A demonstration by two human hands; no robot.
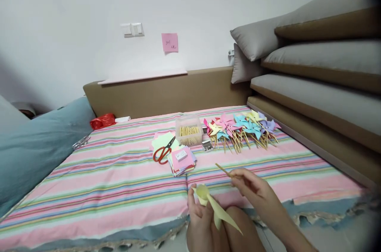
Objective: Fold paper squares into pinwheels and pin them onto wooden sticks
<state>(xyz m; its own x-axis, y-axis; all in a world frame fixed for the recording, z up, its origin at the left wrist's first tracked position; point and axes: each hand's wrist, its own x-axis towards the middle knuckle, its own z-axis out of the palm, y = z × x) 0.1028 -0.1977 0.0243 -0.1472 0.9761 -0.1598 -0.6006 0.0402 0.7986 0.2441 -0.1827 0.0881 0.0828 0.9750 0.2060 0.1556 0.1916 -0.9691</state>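
Near the front edge of the striped cloth, my left hand (200, 224) grips a pale yellow paper pinwheel (218, 210) whose blades are partly folded; a long point hangs down to the right. My right hand (253, 188) pinches a thin wooden stick (222, 170) between thumb and fingers, its far end pointing up and left. Stick and paper are apart. Beyond the hands lie a stack of coloured paper squares (182, 160), red-handled scissors (163, 152) and a clear plastic box of sticks (189, 131). A small clear box of pins (207, 145) sits beside it.
Several finished pinwheels (235, 125) lie heaped at the back right. Stacked grey and brown cushions (315, 85) border the right side. A red plastic bag (103, 121) rests at the back left by a blue cushion (44, 141). The striped cloth (104, 188) covers the surface.
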